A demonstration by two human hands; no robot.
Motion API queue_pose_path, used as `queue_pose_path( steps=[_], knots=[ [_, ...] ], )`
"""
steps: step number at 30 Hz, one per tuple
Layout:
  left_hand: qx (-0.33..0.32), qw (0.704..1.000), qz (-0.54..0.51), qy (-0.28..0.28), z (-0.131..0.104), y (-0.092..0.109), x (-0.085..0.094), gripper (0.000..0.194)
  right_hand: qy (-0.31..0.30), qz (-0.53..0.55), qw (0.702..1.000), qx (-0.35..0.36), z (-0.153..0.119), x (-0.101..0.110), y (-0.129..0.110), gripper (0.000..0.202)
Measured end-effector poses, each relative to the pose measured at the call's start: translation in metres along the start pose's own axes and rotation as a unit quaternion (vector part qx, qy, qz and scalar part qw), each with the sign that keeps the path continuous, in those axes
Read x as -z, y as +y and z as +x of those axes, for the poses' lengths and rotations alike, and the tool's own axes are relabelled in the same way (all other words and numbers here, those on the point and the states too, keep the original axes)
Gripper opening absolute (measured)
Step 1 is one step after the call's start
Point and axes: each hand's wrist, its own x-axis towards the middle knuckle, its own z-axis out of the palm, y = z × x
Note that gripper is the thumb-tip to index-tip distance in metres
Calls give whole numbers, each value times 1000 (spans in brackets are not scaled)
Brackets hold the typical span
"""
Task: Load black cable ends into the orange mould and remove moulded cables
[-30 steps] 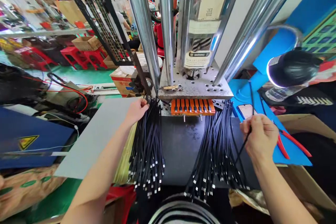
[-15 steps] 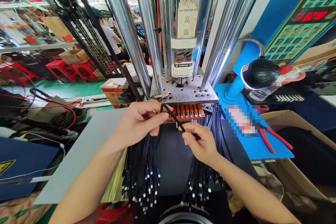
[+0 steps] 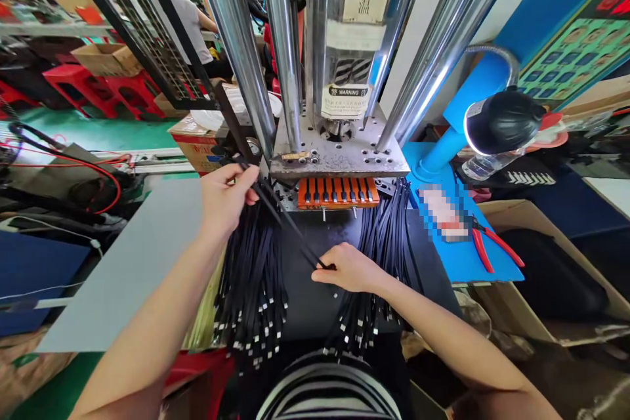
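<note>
A flat black cable (image 3: 291, 224) stretches slantwise between my two hands, doubled along part of its length. My left hand (image 3: 230, 193) is closed on its upper end, just left of the press plate. Lower down, in front of the press, my right hand (image 3: 350, 268) grips the other end in a fist. Behind them an orange mould block (image 3: 339, 204) sits under the metal plate (image 3: 339, 163), with several black connector ends lying in its slots. Bundles of black cables with metal tips hang on both sides, a left bundle (image 3: 251, 262) and a right bundle (image 3: 388, 230).
Steel columns (image 3: 280, 46) of the press rise ahead. Red-handled pliers (image 3: 485, 246) lie on the blue shelf (image 3: 504, 272) at right, below a black lamp (image 3: 506, 121). A grey board (image 3: 132, 262) is at left, and a cardboard box (image 3: 556, 315) stands at right. A person (image 3: 189, 20) sits further back.
My hands have moved apart, the left one up and leftward, the right one a little lower. The cable is now drawn out between them. The view has shifted downward.
</note>
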Motion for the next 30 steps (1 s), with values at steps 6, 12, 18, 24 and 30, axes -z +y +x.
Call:
queue_pose_path(
  steps=[6, 12, 18, 24, 30],
  knots=[
    [100, 979, 163, 77, 14, -92, 45, 27, 1, -59, 998, -1, -22, 13, 16, 13],
    [66, 943, 310, 102, 26, -128, 65, 22, 306, -131, 938, -98, -52, 59, 96, 34],
    [75, 908, 391, 127, 26, -142, 59, 53, 506, -123, 835, -180, -56, 67, 160, 41],
    [70, 926, 348, 131, 23, -143, 64, 41, 575, -26, 800, -170, -8, 59, 143, 33],
    [55, 937, 295, 181, 25, -148, 76, 23, 642, 78, 748, -150, -3, 59, 147, 36]
  ],
)
